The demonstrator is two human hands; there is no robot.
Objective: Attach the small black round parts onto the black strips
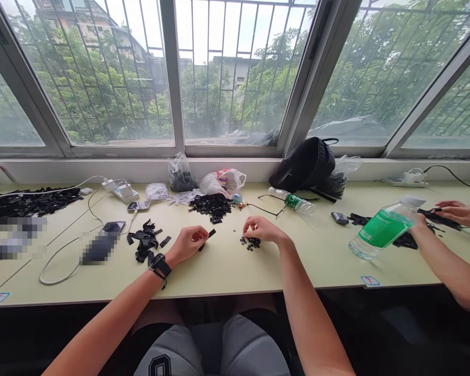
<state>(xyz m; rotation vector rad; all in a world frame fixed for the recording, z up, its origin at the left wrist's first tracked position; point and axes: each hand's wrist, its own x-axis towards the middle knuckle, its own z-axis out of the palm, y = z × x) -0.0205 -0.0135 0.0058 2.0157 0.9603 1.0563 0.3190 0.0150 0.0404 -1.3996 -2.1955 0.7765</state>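
My left hand [188, 243], with a dark watch on its wrist, pinches a short black strip [210, 235] just above the table. My right hand [263, 228] is bent over a small pile of black rings [251, 244], its fingertips drawn together at the pile's back edge. Whatever those fingertips hold, if anything, is too small to make out. Left of my left hand lies a loose heap of black strips [145, 240], with one single strip [165, 242] apart from it. A larger heap of black pieces [213, 206] sits further back, between my hands.
Phones, cables and a power strip [125, 193] lie to the left. Plastic bags [223, 183], glasses [276, 209], a lying bottle [293, 201] and a black bag [305, 164] line the back. On the right, a water bottle [386, 227] stands near a co-worker's hands [460, 214].
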